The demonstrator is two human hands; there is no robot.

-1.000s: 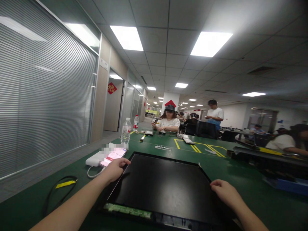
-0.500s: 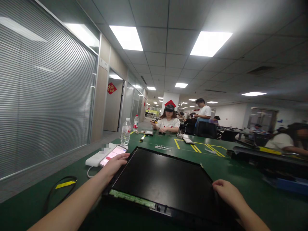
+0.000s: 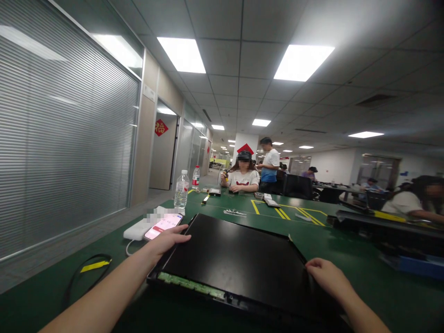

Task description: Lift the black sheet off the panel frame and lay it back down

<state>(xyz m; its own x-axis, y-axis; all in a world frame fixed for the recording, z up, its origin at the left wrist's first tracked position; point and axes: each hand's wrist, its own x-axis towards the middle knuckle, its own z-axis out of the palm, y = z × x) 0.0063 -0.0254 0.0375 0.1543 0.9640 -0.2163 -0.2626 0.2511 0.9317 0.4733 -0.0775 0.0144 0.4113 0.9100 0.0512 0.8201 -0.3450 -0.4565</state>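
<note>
1. black strap point(image 3: 71, 280) with a yellow tag point(image 3: 95, 266) lies curled on the green table point(image 3: 41, 282).
2. a white box point(image 3: 133, 232) and a lit phone point(image 3: 164, 226) lie side by side.
3. the left hand point(image 3: 169, 240) is at the left edge of the black screen point(image 3: 239, 259), thumb over its face; whether it clamps the edge, i cannot tell.
4. a clear bottle point(image 3: 181, 189) stands upright beyond the phone.
5. the screen is face up between both hands, with a green strip point(image 3: 190, 284) along its near edge.
6. white scraps point(image 3: 235, 212) lie beyond it; a person point(image 3: 243, 178) sits across the table.
7. the right hand point(image 3: 324, 273) has thumb and bent fingers pinched on the screen's right edge.
8. a blue box point(image 3: 421, 265) sits at the far right.
</note>
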